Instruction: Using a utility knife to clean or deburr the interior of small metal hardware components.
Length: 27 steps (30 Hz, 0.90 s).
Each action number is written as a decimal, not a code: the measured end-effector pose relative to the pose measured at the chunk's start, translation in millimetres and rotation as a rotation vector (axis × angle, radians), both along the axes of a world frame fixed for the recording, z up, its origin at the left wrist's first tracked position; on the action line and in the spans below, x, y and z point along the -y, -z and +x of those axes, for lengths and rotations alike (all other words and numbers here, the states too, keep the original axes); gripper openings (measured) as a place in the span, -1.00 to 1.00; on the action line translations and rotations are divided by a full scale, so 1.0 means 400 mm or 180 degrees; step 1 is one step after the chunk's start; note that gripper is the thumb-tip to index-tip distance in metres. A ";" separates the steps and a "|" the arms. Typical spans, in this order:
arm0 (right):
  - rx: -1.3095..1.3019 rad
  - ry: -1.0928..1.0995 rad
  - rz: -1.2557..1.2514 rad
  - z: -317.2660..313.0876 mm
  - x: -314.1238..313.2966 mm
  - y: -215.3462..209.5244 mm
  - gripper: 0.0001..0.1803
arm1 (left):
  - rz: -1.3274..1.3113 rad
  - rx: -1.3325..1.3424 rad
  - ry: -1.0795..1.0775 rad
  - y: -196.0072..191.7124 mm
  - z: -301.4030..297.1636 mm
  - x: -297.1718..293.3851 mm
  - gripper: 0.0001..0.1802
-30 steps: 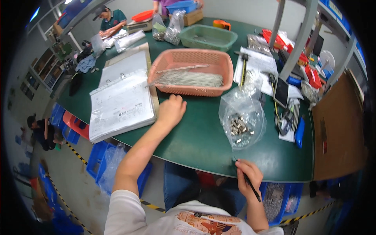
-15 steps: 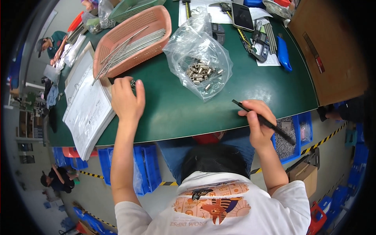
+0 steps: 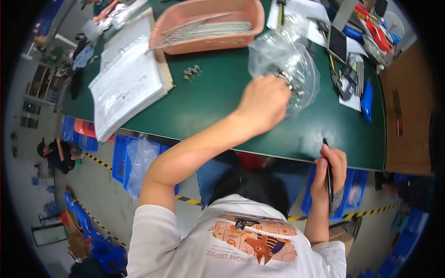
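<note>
My left hand [image 3: 264, 103] reaches across the green table [image 3: 208, 106] and sits at the mouth of a clear plastic bag [image 3: 288, 60] holding small metal parts; its fingers are hidden, so I cannot see whether they hold anything. My right hand [image 3: 330, 170] is at the table's near edge, gripping a thin black rod-like tool [image 3: 328, 172] that points up and down. A few small metal parts [image 3: 191, 72] lie loose on the table beside the open binder.
A pink basket [image 3: 208, 23] with long metal rods stands at the far side. An open binder [image 3: 127, 76] lies to the left. Tools, a phone and papers crowd the right side [image 3: 347, 65]. Blue bins [image 3: 130, 157] sit under the table. Another person [image 3: 58, 153] is at far left.
My left hand moved from the binder's edge rightward to the plastic bag, leaving small metal parts on the table. My right hand dropped back to the table edge with the black tool.
</note>
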State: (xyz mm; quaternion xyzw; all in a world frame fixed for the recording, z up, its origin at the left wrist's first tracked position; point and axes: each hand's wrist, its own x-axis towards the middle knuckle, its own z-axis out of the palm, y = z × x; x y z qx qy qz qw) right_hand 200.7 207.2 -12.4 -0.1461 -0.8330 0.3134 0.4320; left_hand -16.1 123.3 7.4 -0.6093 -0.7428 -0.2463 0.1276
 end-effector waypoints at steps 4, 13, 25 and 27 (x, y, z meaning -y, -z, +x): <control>0.0276 -0.0333 0.0511 0.040 0.012 0.057 -0.71 | 0.0882 0.1723 -0.0159 -0.038 0.029 0.102 -0.89; 0.0315 -0.0150 -0.0043 0.042 0.068 0.057 -0.67 | 0.1988 0.6221 0.0865 0.037 0.192 0.238 -0.83; -0.0152 -0.1321 -0.0541 -0.025 0.120 -0.079 -0.64 | 0.2284 0.6842 0.1223 0.046 0.232 0.264 -0.86; 0.0017 -0.1284 -0.0484 -0.026 0.125 -0.079 -0.63 | 0.2311 0.6705 0.1154 0.049 0.236 0.265 -0.84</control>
